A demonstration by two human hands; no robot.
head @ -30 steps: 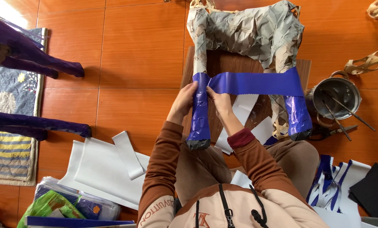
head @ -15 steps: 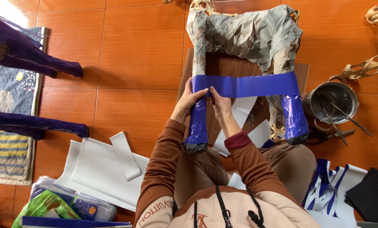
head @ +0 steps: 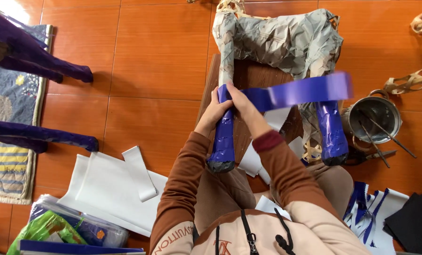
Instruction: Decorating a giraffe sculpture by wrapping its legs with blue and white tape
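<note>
Both hands, left hand (head: 214,109) and right hand (head: 235,97), pinch the blue strip (head: 305,90) onto the paper leg (head: 223,137), its loose end trailing toward three o'clock, needing smoothing round

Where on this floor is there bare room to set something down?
The orange tiled floor is bare between the purple wrapped legs at left and the grey paper-covered animal figure. It is crowded below by the white paper sheets, and at right around the metal pot.
</note>
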